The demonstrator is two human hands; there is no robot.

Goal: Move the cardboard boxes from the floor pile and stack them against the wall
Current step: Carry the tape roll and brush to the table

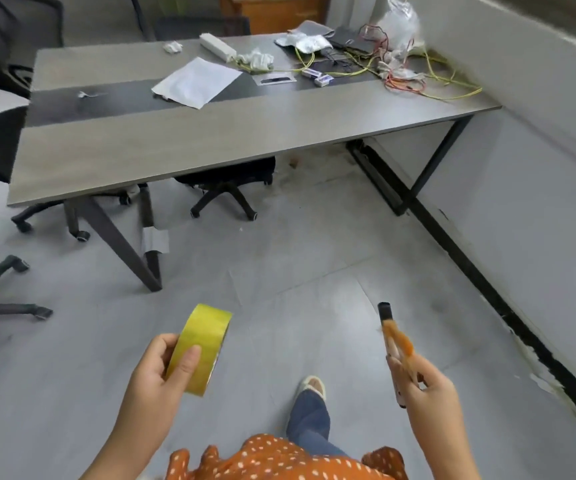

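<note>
No cardboard box shows in the head view. My left hand [162,367] grips a yellow roll of tape [200,348] above the grey floor, thumb across its outer face. My right hand [423,384] holds a slim orange cutter with a black tip [393,336], which points up and away from me. Both hands hover at waist height, apart from each other. My foot in a light sandal [312,384] is on the floor between them.
A long grey table [182,140] stands ahead with a paper sheet [196,81], wires [401,74] and small packets on it. Office chairs [231,181] sit under and left of it. A white wall [539,188] with a black skirting runs along the right.
</note>
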